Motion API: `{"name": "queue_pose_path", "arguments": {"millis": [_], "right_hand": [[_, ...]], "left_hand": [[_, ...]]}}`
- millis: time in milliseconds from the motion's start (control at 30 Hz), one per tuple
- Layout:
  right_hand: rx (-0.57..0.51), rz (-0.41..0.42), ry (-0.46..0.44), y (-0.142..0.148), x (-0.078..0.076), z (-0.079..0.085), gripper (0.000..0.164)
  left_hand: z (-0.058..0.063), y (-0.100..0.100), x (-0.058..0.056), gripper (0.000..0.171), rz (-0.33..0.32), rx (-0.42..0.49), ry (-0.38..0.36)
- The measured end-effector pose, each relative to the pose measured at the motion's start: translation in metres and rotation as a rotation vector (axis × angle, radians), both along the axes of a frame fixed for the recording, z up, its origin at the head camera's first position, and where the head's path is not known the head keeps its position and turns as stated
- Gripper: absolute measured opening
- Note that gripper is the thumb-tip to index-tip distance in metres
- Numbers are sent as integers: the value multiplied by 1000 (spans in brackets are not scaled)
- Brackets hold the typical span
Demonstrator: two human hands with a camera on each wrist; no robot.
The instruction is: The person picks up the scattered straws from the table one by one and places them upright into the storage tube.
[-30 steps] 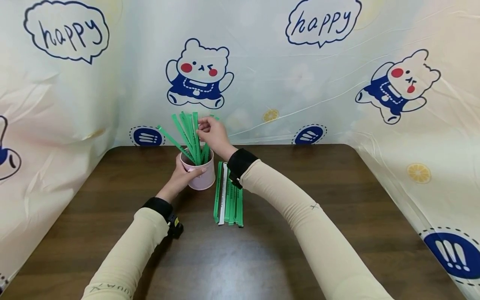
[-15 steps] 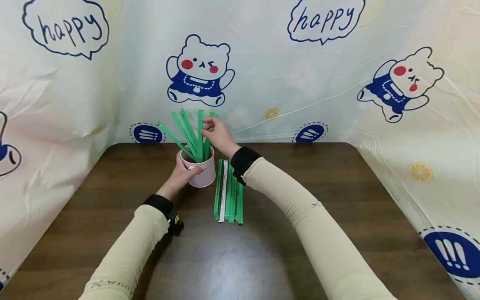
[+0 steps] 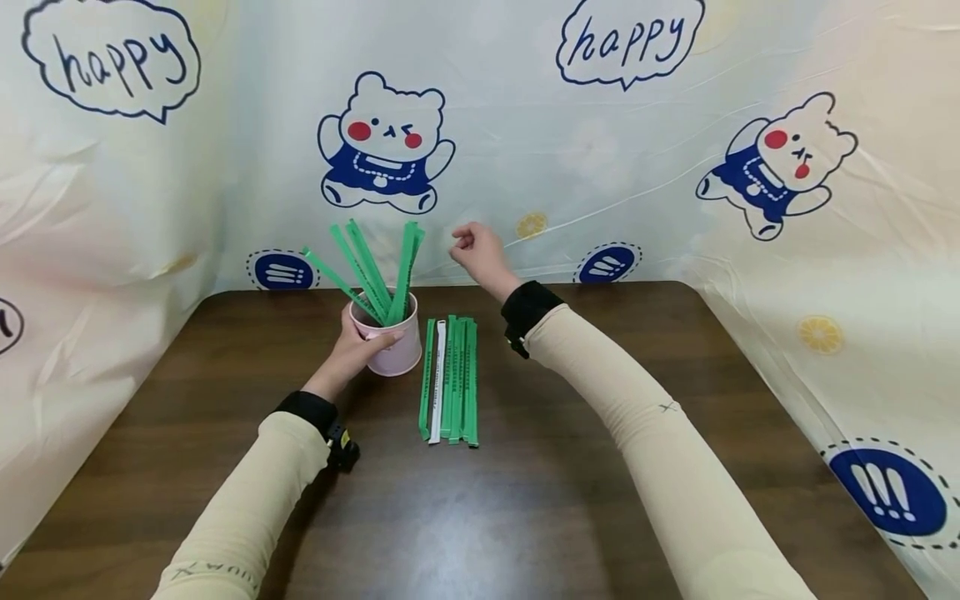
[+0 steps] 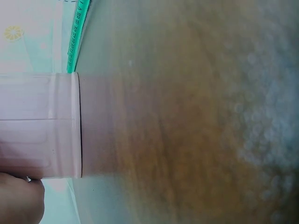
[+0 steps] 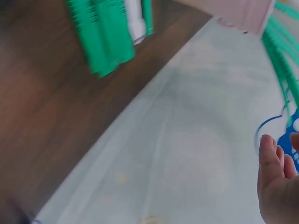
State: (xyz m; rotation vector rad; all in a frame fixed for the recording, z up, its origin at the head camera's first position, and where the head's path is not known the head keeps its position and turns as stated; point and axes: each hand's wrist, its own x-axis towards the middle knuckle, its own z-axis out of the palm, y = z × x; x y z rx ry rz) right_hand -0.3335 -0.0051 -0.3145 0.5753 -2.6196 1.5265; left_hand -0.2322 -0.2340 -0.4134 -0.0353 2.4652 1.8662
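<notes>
My left hand [image 3: 347,354] grips a small pink metal bucket [image 3: 399,352] from its left side, the thumb lying across the front. Out of the bucket lean several slim green wrapped sticks [image 3: 407,271] with dark print, fanned to both sides. My right hand [image 3: 483,256] hovers in the air right of the bucket, fingers loosely curled with nothing between them. In the right wrist view its fingers [image 5: 268,156] appear apart from the sticks. On the table right of the bucket lies a row of similar green sticks [image 3: 457,379], with one white stick [image 3: 438,379] among them.
A dark brown wooden table [image 3: 562,467] spans the front. Behind it and along both sides hangs a pale curtain [image 3: 600,167] printed with bears and words. The bucket stands near the table's back edge.
My right hand has let go of a green stick, which now leans with the others at the bucket's right, and has moved away to the right. The left hand keeps its grip.
</notes>
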Motion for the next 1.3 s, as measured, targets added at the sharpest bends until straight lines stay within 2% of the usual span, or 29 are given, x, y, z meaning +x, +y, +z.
{"name": "queue_pose_path", "arguments": {"millis": [100, 133, 267, 400, 600, 700, 767, 800, 900, 1000, 1167, 1300], "right_hand": [[28, 17, -76, 15, -2, -14, 33], [44, 25, -104, 20, -2, -20, 34], [143, 52, -182, 35, -1, -42, 34], [210, 43, -265, 41, 2, -64, 37], [257, 8, -387, 36, 5, -92, 36], [251, 12, -403, 32, 7, -100, 25], [255, 18, -388, 30, 8, -104, 7], [264, 25, -382, 28, 7, -106, 7], [293, 24, -364, 25, 6, -110, 39], [354, 23, -343, 21, 5, -111, 55], [409, -11, -325, 14, 10, -110, 56], [391, -55, -339, 11, 14, -109, 42]], "left_hand": [[6, 1, 2, 105, 3, 6, -28], [4, 0, 1, 105, 2, 6, -28], [-14, -6, -10, 107, 10, -13, -18], [-19, -8, -11, 106, 12, -30, -7], [-18, -8, -11, 105, 10, -18, 1], [-19, -8, -11, 105, 10, -15, -2], [-19, -8, -12, 105, 16, -11, 3], [-18, -8, -12, 105, 18, -10, 5], [-17, -6, -12, 105, 27, -5, 8], [-16, -5, -11, 104, 28, -10, 5], [-16, -4, -9, 104, 28, -3, 12], [-18, -4, -10, 104, 30, 4, 21]]}}
